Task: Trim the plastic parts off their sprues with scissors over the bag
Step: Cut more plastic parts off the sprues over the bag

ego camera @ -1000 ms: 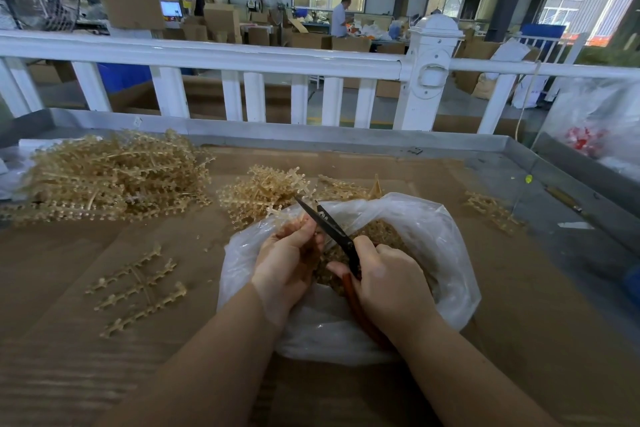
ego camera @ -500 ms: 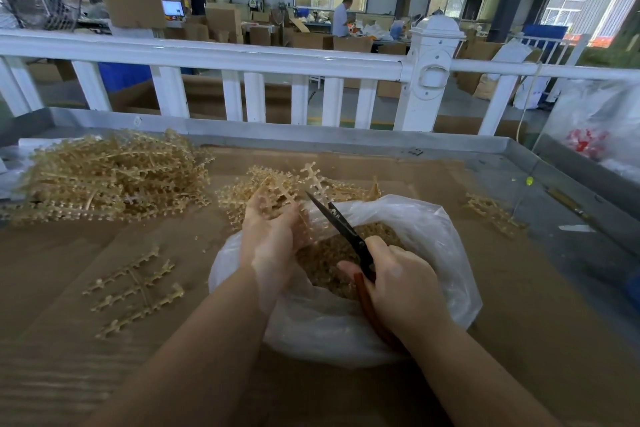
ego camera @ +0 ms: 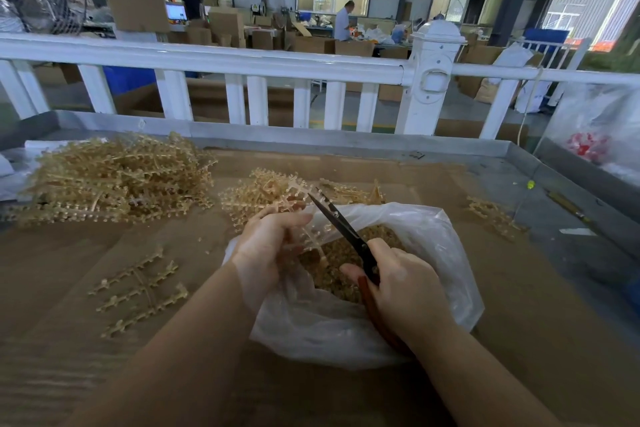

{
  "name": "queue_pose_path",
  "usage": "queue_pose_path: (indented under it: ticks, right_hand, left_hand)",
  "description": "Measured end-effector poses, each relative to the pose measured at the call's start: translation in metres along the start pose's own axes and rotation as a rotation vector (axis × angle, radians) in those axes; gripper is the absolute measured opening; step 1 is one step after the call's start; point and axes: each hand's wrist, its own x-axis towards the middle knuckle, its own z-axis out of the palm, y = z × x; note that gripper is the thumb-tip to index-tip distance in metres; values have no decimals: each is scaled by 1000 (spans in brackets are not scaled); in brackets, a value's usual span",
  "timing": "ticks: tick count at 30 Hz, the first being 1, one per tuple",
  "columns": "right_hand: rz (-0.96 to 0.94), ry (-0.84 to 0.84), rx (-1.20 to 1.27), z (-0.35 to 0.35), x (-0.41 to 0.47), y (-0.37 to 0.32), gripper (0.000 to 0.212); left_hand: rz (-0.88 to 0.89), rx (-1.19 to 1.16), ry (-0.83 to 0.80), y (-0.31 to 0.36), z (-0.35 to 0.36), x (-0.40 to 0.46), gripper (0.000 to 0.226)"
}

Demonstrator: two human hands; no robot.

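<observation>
scissors [ego camera: 341, 230] in right hand [ego camera: 403, 284], left hand [ego camera: 266, 246] gripping sprue [ego camera: 304, 236], over bag [ego camera: 433, 236]

The left hand [ego camera: 266, 246] is holding a sprue [ego camera: 304, 236] over the bag [ego camera: 433, 236]; the right hand [ego camera: 405, 284] is gripping scissors [ego camera: 341, 224].

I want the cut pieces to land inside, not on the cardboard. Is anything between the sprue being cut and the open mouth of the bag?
Nothing visible blocks the drop. The left hand holds the sprue right over the bag mouth, above the loose trimmed parts. The scissors in the right hand cross beside it.
</observation>
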Motion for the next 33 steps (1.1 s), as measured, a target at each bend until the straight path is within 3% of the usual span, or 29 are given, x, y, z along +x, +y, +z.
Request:
queue_pose_path:
  ticks: [5,9,14,19,26,33]
  right_hand:
    - [-5,-74,-6,0,-1,1,40]
    - [-6,-79,-15,0,-2,2,41]
    - [-6,-87,-37,1,-1,0,44]
    - [-4,-82,-40,0,-2,0,38]
    - [-18,-37,-56,1,-3,-1,29]
    - [-28,-52,-35,2,1,-3,33]
  left_hand:
    - [-38,1,-74,-2,2,-4,25]
    - [-41,-14,-118,-3,2,-2,30]
    - [1,-23,-68,-10,1,4,16]
    - [16,-58,-124,-18,1,6,26]
    - [19,53,-109,-19,3,7,18]
    - [-100,103,-132,-15,7,3,13]
